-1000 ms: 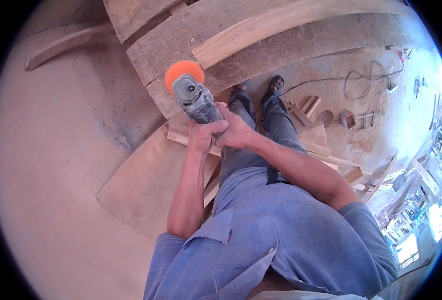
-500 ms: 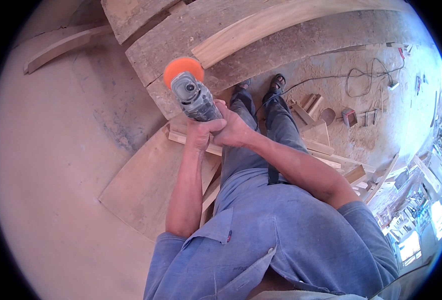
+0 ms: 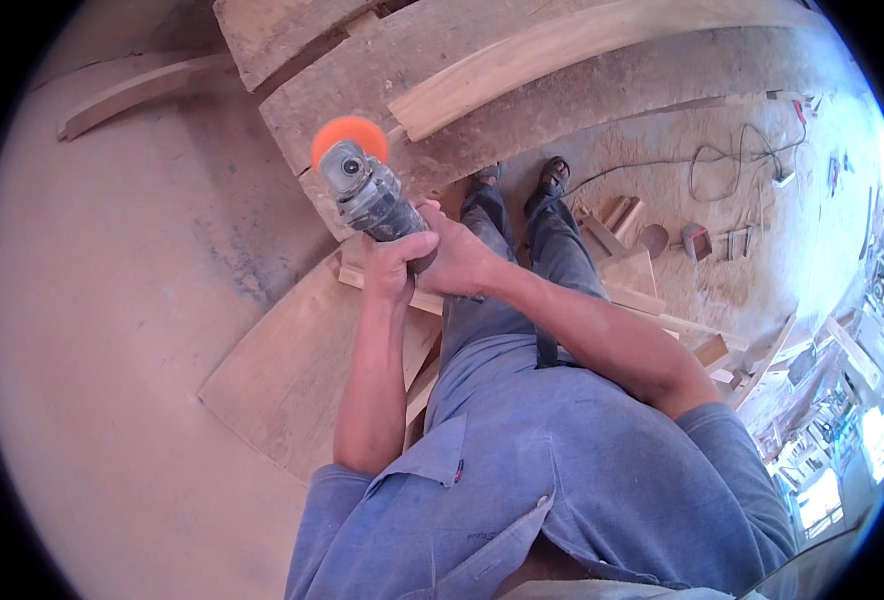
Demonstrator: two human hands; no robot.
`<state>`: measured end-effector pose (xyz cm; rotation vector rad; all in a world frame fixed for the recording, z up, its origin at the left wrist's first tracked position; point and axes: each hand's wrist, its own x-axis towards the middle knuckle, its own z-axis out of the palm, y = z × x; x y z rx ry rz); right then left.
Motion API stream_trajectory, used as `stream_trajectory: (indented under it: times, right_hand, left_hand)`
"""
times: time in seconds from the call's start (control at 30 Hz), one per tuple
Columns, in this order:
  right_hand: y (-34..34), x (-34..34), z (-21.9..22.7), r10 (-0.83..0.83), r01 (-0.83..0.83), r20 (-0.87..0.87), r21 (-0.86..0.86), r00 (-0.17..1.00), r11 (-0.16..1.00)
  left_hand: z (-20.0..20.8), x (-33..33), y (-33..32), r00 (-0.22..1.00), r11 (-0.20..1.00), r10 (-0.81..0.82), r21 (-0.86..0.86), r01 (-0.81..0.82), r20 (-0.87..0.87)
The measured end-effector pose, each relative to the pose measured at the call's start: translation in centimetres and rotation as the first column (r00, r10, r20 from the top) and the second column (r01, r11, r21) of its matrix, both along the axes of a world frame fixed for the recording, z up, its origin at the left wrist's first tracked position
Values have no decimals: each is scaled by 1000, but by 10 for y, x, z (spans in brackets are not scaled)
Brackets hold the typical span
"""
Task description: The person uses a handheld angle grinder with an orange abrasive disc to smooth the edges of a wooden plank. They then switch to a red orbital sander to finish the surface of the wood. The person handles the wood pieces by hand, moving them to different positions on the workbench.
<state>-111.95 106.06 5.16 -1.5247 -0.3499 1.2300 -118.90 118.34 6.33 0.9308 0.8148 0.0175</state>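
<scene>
Both my hands hold a dusty grey angle grinder point(image 3: 377, 208) out in front of me, its head tilted up and to the left. My left hand point(image 3: 390, 262) wraps the grinder's body with the thumb across the top. Fingers of my right hand point(image 3: 459, 257) close round the rear of the body from the right. A round orange disc point(image 3: 352, 138) is on the tool's far end. Just right of the disc lies the near end of a long pale curved wooden board point(image 3: 507, 72); I cannot tell whether they touch. The board rests on a worn wooden bench point(image 3: 337, 90).
A dark cord point(image 3: 642, 163) runs over the dusty floor to a loop at the right. Wood offcuts point(image 3: 622, 225) and a small red-edged box point(image 3: 697, 241) lie right of my legs. A large wooden panel point(image 3: 297, 355) leans low on the left; a curved wooden piece point(image 3: 142, 88) lies far left.
The grinder has moved a little to the left, its orange disc shifting away from the end of the board. Both hands keep their hold on it.
</scene>
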Motion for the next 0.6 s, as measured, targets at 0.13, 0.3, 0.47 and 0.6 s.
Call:
stream_trajectory:
  times: [0.13, 0.3, 0.47, 0.6]
  right_hand:
    - [-7, -4, 11, -45, 45, -37, -11, 998, 999]
    - [-12, -4, 10, -43, 40, -41, -66, 998, 997]
    - [-9, -5, 7, -69, 68, -26, -46, 997, 997]
    - [-3, -3, 10, -74, 74, 1, -55, 997, 996]
  left_hand:
    - [1, -4, -1, 1000, 999, -20, -42, 20, -2]
    - [-1, -2, -7, 999, 999, -30, -31, 30, -22]
    - [0, 3, -3, 998, 998, -58, -26, 58, -12]
    - [5, 9, 3, 995, 995, -95, -45, 94, -31]
